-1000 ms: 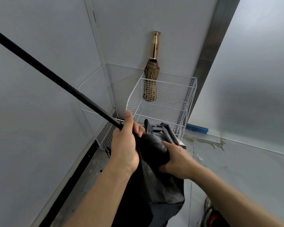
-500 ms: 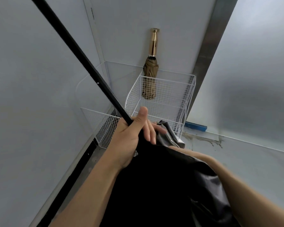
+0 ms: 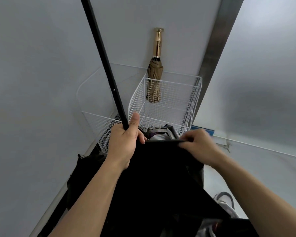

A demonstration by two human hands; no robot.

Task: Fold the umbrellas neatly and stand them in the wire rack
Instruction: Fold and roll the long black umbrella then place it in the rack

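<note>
Left hand (image 3: 125,144) grips the shaft of the black umbrella (image 3: 161,177), right hand (image 3: 199,146) pinches its canopy edge, near the wire rack (image 3: 186,93) where a tan folded umbrella (image 3: 155,74) stands upright.

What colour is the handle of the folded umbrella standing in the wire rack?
Shiny gold handle; head view shows it.

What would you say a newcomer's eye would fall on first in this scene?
The long shaft of the black umbrella stands out first, running from the left hand gripping it at centre up to the top edge. Beside it, the right hand pinches the edge of its dark canopy. Behind, a folded tan umbrella with a gold handle stands in the white wire rack against the back wall.
</note>
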